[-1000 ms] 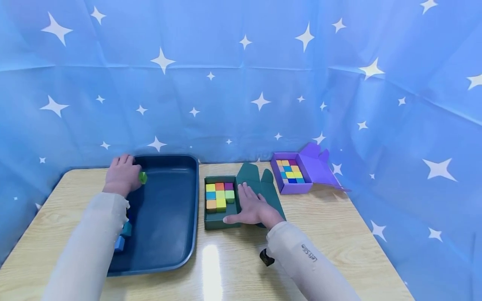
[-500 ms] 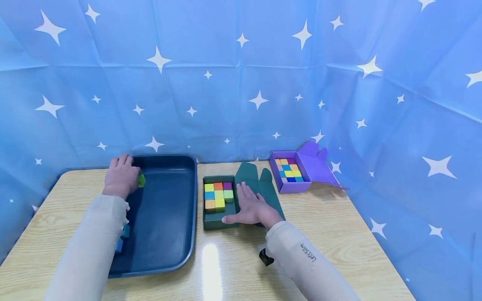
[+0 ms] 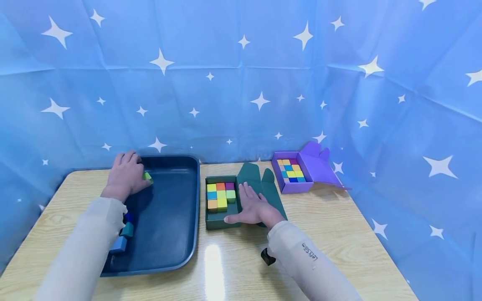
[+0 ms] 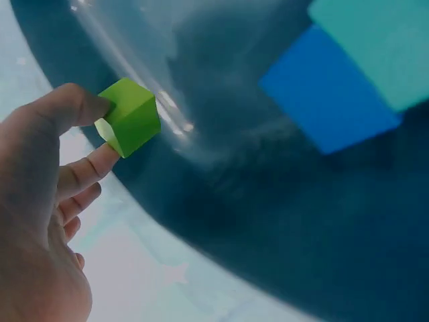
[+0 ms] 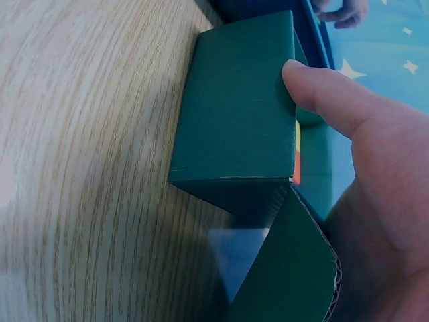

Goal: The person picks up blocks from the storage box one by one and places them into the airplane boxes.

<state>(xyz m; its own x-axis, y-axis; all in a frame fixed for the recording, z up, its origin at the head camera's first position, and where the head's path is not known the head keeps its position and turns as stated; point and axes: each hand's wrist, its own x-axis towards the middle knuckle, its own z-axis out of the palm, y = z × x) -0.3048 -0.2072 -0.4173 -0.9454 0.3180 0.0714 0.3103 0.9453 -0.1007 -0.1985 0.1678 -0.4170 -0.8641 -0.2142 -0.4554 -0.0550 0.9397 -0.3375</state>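
Note:
In the head view my left hand [image 3: 126,176] is over the back left of the dark blue tray [image 3: 171,225]. Its thumb and a finger pinch a light green cube [image 4: 131,119], seen clearly in the left wrist view. Loose blue and teal cubes lie in the tray, among them a blue block [image 3: 118,245] and a teal cube [image 3: 128,230]. My right hand [image 3: 254,208] rests over the hinge side of the open green box [image 3: 222,225], fingers extended along it. Its thumb [image 5: 315,87] touches the box rim. Several coloured cubes [image 3: 221,196] sit inside this box.
A purple box [image 3: 295,188] with its lid open stands at the back right, holding several coloured cubes. The green lid [image 3: 272,194] lies folded out to the right. A star-printed blue curtain [image 3: 211,104] borders the wooden table [image 3: 339,234].
My left hand has shifted slightly right with the light green cube, further over the tray. More of the blue and teal cubes shows beside the sleeve. My right hand stays in place on the green box.

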